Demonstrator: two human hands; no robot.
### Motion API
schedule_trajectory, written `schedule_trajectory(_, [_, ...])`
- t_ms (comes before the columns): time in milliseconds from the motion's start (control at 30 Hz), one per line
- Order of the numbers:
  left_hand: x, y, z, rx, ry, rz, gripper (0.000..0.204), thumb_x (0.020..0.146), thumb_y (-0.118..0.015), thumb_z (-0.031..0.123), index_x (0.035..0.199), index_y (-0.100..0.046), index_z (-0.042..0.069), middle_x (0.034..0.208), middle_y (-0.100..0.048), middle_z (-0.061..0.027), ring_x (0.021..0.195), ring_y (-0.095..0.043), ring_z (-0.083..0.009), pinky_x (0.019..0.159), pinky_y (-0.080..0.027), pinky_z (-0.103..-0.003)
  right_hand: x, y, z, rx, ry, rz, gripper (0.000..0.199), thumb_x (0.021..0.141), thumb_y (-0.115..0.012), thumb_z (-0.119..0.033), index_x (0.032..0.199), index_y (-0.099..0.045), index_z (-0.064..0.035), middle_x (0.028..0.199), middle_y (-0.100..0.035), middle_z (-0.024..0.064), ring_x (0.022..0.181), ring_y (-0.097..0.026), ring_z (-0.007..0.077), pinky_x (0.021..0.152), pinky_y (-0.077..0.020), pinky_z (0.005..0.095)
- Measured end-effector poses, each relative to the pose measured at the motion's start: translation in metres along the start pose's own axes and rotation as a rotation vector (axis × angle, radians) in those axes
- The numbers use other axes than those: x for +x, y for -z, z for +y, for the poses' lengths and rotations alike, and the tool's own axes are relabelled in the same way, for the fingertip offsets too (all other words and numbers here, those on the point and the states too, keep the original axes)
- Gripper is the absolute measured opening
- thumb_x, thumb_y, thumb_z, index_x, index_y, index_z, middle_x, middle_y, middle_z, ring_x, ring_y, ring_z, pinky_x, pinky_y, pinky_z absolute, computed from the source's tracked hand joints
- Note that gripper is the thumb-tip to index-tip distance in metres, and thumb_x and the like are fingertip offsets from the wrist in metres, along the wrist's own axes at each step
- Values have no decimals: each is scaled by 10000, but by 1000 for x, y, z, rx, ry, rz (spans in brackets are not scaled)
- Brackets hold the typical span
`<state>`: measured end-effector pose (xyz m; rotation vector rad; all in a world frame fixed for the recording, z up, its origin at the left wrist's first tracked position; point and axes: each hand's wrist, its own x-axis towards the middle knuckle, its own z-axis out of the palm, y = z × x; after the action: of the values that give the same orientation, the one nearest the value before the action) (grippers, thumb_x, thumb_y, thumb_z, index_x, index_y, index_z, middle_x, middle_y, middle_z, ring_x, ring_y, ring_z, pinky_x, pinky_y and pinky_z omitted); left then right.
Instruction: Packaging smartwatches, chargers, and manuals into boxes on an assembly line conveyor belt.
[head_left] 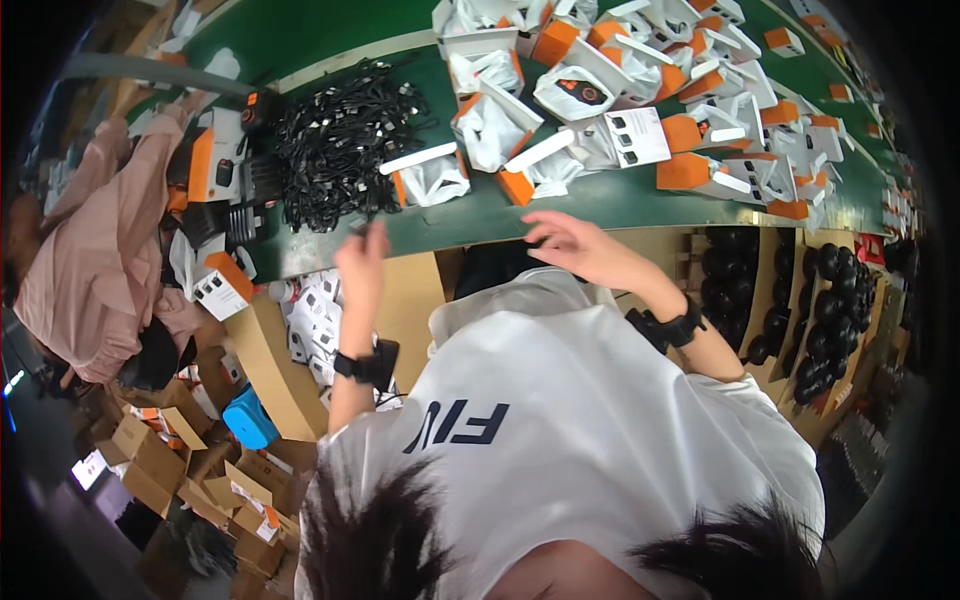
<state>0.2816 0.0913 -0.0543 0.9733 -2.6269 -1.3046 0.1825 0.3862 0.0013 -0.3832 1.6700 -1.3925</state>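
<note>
My left hand [360, 250] is at the near edge of the green bench, just below a tangled pile of black cables [345, 140]. Its fingers are drawn together and a little blurred; a small dark bit shows at their tips, too unclear to name. My right hand [575, 248] hovers in front of the bench edge with its fingers loosely curved and apart, nothing in them. Closest to it are an opened white-and-orange box [540, 172] with white wrapping inside and a box with dark devices printed on it [637, 135]. Another opened box [430, 178] sits right of the cables.
Many opened boxes [700, 80] with white wrapping crowd the bench's right side. At the left, a person in a pink garment [105, 240] is beside the bench. Cardboard cartons [150, 460] and a blue container [250, 418] lie below left. Round black items [830, 320] fill shelving at right.
</note>
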Motion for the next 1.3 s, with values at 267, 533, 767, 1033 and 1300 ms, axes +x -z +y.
schedule_trajectory(267, [-51,-92,136,-212,-234,-660,353,827,-490,112,1102,-360,-65,821,-579,-228,784,-557,-407,657,-429,-455,19,-3,26,400,72,267,252,850,-568,-164,1048,-530,-12,854,-587,36,655,-539,72,559,-428,219])
schedule_trajectory(533, [-16,-124,153,437,-821,-176,477,612,-703,133,1038,-511,35,957,-544,-99,950,-496,-241,783,-372,-365,29,47,75,58,108,541,175,827,-564,-153,890,-563,10,641,-570,41,541,-485,98,497,-376,264])
schedule_trajectory(767, [6,-160,171,884,-658,-344,265,668,-634,109,916,-552,69,883,-573,-81,704,-601,-229,587,-461,-334,36,50,48,-345,16,623,231,813,-575,-220,901,-596,-7,587,-539,86,504,-499,173,491,-377,311])
schedule_trajectory(1033, [4,-158,147,687,-879,-56,106,665,-590,77,768,-607,60,791,-513,-67,757,-543,-223,633,-408,-340,52,58,32,736,-90,417,146,845,-571,-171,847,-589,-26,717,-576,26,594,-549,143,535,-420,244])
schedule_trajectory(1300, [-7,-159,122,540,-831,64,149,711,-579,95,848,-629,65,881,-579,-64,841,-519,-214,764,-382,-345,77,49,37,946,104,592,137,778,-637,-72,836,-548,15,745,-564,75,670,-610,172,601,-499,240])
